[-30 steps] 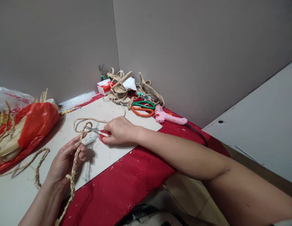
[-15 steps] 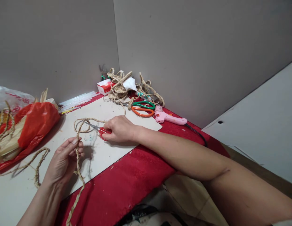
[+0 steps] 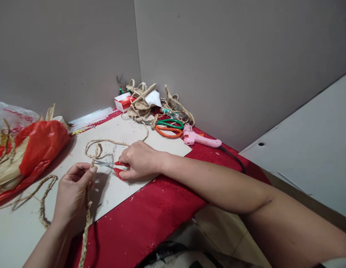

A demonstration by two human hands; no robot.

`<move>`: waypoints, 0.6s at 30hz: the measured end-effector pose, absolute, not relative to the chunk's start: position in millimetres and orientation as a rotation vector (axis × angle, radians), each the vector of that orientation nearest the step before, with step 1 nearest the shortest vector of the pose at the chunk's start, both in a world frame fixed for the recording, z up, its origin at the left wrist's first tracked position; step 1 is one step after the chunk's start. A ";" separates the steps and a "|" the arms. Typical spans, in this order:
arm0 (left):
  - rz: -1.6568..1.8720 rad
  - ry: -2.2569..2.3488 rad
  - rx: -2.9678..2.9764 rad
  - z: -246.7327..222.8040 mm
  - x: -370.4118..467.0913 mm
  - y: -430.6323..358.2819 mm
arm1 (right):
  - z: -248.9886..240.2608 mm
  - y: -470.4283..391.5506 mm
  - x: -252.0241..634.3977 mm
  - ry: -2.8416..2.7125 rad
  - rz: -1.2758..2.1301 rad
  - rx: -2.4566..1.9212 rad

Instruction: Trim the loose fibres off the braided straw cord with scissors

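Observation:
My left hand (image 3: 75,190) pinches a braided straw cord (image 3: 86,227) between thumb and fingers. The cord hangs down past the table edge and loops back over the white board (image 3: 117,130) beyond the hand. My right hand (image 3: 141,160) grips red-handled scissors (image 3: 118,172) by their loops. The scissor blades are parted and point left, with their tips at the cord just above my left fingertips. Whether the blades touch the cord I cannot tell.
At left lies a red plastic bag (image 3: 47,139) with straw. Behind are clear glue sticks (image 3: 92,116), a red-white box (image 3: 123,102) and a cord heap (image 3: 141,106). Orange-and-green-handled scissors (image 3: 169,132) lie near a pink glue gun (image 3: 202,139) on red cloth (image 3: 128,223).
The scissors have moved down and nearer to me, and their blades have spread apart. My left hand has shifted slightly left, with the hanging cord moving along.

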State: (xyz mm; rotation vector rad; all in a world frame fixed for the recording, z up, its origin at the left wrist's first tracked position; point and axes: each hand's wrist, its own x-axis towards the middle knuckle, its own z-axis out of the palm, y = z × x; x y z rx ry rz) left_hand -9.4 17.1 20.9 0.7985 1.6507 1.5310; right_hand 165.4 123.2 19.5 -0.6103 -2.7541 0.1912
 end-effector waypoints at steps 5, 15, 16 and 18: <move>1.512 1.580 0.780 18.6 -9.4 18.2 | 17.9 125.0 162.2 -2.811 0.063 -0.629; 1.480 1.410 0.740 19.4 -17.0 21.5 | 20.1 129.4 166.5 -2.783 0.168 -0.658; 1.487 1.412 0.738 19.0 -17.5 21.8 | 19.8 128.6 166.6 -2.771 0.173 -0.645; 1.497 1.412 0.736 18.0 -18.2 22.4 | 18.4 126.8 166.2 -2.750 0.163 -0.618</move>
